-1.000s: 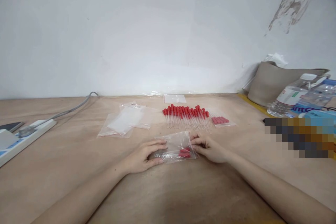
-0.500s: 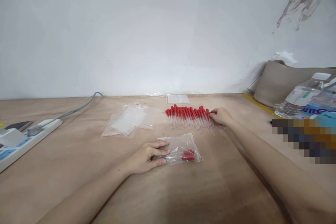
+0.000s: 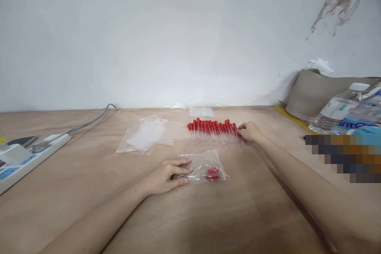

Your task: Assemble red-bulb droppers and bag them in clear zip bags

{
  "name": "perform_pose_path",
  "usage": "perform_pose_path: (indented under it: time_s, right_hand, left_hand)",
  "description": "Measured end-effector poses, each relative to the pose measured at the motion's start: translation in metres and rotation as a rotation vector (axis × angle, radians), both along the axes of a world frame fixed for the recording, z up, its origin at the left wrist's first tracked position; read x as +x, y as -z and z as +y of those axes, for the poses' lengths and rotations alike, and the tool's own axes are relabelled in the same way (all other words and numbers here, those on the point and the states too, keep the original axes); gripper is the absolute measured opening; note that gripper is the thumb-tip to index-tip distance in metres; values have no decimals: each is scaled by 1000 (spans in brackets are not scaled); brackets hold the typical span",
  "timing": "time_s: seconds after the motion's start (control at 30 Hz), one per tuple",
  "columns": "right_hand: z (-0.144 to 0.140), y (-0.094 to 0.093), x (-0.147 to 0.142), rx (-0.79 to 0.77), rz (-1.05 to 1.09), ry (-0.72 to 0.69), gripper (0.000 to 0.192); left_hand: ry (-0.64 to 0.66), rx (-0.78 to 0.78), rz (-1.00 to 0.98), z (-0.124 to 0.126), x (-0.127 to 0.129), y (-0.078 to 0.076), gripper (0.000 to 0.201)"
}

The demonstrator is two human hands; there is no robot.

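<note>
A clear zip bag lies at the front of the table with a red line along its right end. Inside it are two droppers with red bulbs. My left hand rests on the bag's left end, fingers spread and lying flat. Behind it, a row of several clear droppers with red bulbs lies side by side, bulbs pointing away from me. At the row's right end my right hand is closed in a pinch on a dropper; the fingers hide most of it.
Flat clear bags overlap at left of the row; another small bag lies by the wall. A power strip with a grey cable is far left. Water bottles and a grey-brown container stand at right.
The view has shifted slightly. My right fingertips remain at the row's right end, and less red shows around them. My left hand stays on the bag.
</note>
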State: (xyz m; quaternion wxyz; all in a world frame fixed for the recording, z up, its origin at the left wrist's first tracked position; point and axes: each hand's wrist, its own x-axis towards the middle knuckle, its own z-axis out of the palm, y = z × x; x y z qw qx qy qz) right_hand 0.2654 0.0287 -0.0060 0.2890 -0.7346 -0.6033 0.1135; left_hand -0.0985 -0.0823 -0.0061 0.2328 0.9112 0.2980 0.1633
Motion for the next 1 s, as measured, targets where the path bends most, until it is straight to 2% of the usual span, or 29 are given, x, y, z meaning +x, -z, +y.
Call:
perform_pose_path:
  time_s: [0.17, 0.3, 0.4, 0.47, 0.63, 0.73, 0.9, 1.0]
  right_hand:
    - [-17, -18, -2, 26, 181, 67, 16]
    - [-50, -28, -12, 209, 696, 76, 24]
    - [-76, -19, -31, 267, 910, 11, 28]
    - [-88, -7, -47, 245, 1024, -21, 32]
    - [-102, 14, -74, 158, 1317, 6, 33]
    - [-102, 15, -72, 176, 1352, -13, 33]
    - [-99, 13, -57, 301, 1263, 33, 32]
    - [-103, 13, -63, 251, 1270, 4, 33]
  left_hand:
    - [-6, -8, 4, -1, 0, 0, 37]
    - [-3, -9, -22, 0, 0, 0, 38]
    - [-8, -3, -23, 0, 0, 0, 39]
    - [-12, 5, -13, -1, 0, -1, 40]
    - [-20, 31, -9, -3, 2, -6, 48]
    - [-32, 38, 2, -4, 3, -7, 52]
    - [-38, 46, 20, -5, 3, -7, 52]
    - [-37, 51, 25, -5, 3, -6, 51]
